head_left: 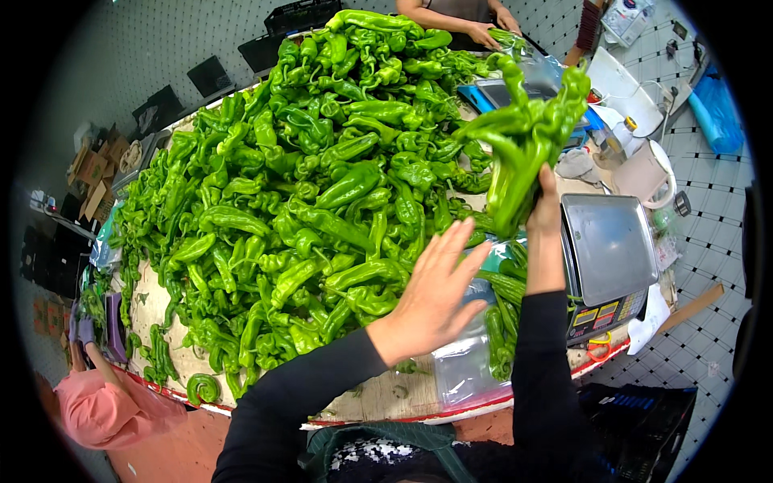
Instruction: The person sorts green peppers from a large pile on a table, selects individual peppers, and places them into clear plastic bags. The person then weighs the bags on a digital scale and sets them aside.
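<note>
A bunch of long green peppers (pixel 523 153) is held up in my right hand (pixel 547 211), its fingers wrapped round the lower ends. My left hand (pixel 435 294) is empty, palm turned toward the right with the fingers stretched out, just left of my right hand. Under and beyond it spreads a big heap of green peppers (pixel 322 193) on the table. Near the table's front edge lies a clear plastic bag (pixel 463 374). Several more peppers (pixel 501 334) lie at its right side; whether they are inside it I cannot tell.
Right of my hand stands a scale (pixel 609 249) with a metal pan. Another, blue-edged scale (pixel 477 98) is farther off. Across the table a person's hands (pixel 487 34) hold a bag of peppers. At the far left works a person in a pink top (pixel 105 406). Black crates (pixel 636 427) stand lower right.
</note>
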The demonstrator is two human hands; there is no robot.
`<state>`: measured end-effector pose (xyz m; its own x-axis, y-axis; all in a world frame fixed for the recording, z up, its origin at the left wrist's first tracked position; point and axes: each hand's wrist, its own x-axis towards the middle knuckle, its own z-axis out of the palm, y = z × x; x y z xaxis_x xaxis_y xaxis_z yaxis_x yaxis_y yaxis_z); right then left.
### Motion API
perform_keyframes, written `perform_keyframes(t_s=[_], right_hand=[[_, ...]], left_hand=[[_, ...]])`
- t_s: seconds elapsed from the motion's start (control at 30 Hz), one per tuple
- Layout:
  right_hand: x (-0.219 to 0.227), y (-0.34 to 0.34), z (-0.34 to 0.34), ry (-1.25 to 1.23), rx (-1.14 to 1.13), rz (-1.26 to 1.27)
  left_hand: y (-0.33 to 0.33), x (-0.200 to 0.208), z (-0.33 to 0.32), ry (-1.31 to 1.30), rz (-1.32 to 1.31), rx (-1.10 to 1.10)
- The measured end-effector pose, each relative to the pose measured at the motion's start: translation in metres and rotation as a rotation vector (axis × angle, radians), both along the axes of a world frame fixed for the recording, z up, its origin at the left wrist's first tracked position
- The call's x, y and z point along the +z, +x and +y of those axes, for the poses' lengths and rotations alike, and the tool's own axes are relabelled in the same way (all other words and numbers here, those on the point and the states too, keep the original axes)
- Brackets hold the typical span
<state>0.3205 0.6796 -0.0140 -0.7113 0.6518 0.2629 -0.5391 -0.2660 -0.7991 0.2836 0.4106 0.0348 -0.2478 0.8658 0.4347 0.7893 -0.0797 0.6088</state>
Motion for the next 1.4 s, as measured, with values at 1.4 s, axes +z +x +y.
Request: perform_keyframes(t_s=[1.4], right_hand=[[-0.008, -0.285, 0.126, 0.635, -0.471, -0.792]], left_hand=[[0.001, -0.063, -0.164, -0.336, -0.422, 0.487]])
